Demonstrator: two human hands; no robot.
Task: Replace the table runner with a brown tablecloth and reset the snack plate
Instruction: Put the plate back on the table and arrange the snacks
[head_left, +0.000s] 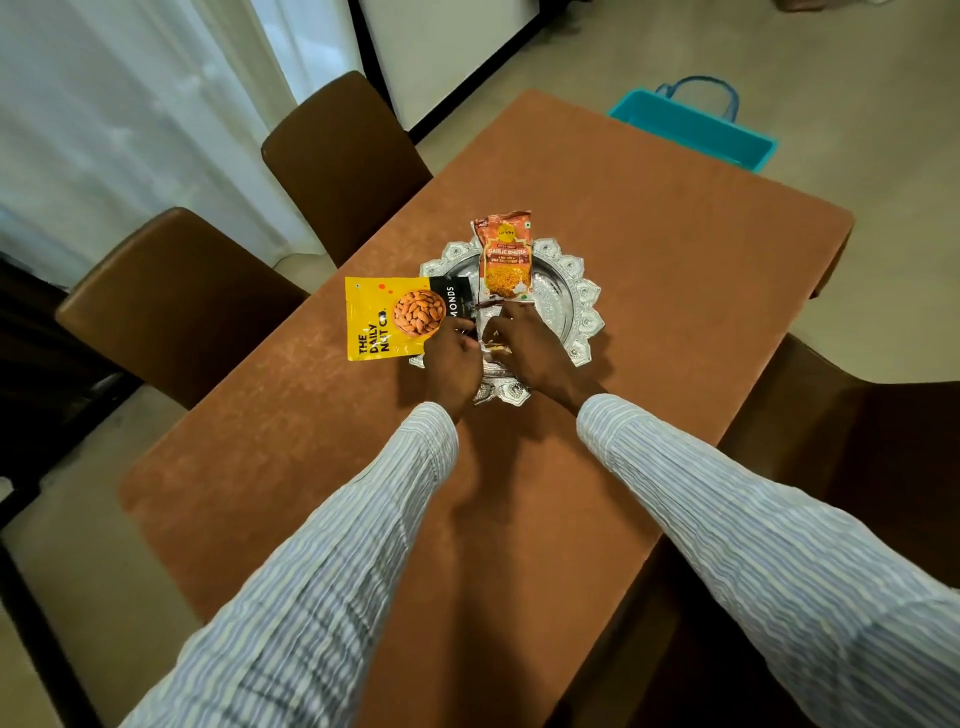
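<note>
We see a brown tablecloth (649, 270) covering the whole table, smooth and matte. A silver plate (584, 306) with an ornate scalloped rim sits near its middle. An orange snack packet (506, 257) lies across the plate's far side, its far end past the rim. A yellow and black almond pouch (395, 318) lies at the plate's left edge, mostly on the cloth. Our left hand (451, 364) and right hand (524, 343) meet over the plate's near part, fingers curled around a small packet (491, 347); we cannot tell what it is. Both sleeves are pale and striped.
</note>
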